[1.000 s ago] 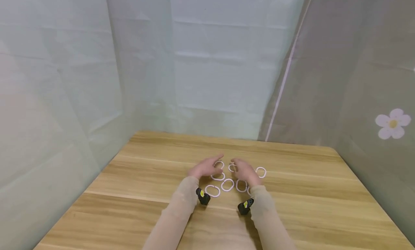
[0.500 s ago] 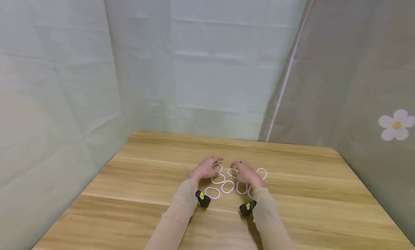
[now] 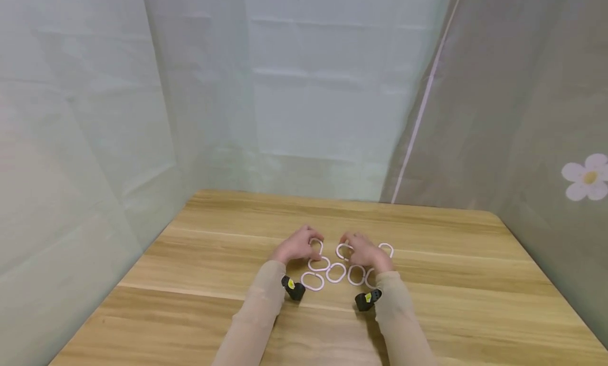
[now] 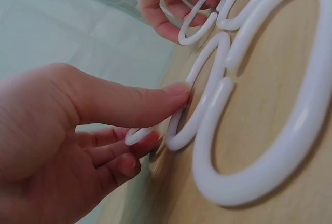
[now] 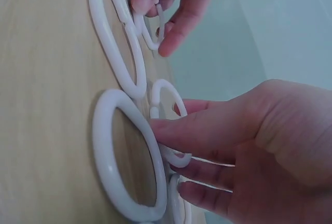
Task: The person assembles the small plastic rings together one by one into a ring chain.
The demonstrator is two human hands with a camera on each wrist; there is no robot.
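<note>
White rings (image 3: 336, 271) on table, wrist views show left hand (image 4: 62, 146), right hand (image 5: 249, 151) each pinching one.

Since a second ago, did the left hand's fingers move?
Yes. The left hand had fingers stretched flat; now they curl and pinch a white ring on the wooden table.

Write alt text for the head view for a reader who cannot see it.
Two hands, the left hand and the right hand, each pinch one of the white plastic rings clustered on a wooden table. Pale sheeting walls the table in, with a flower print at right.
</note>
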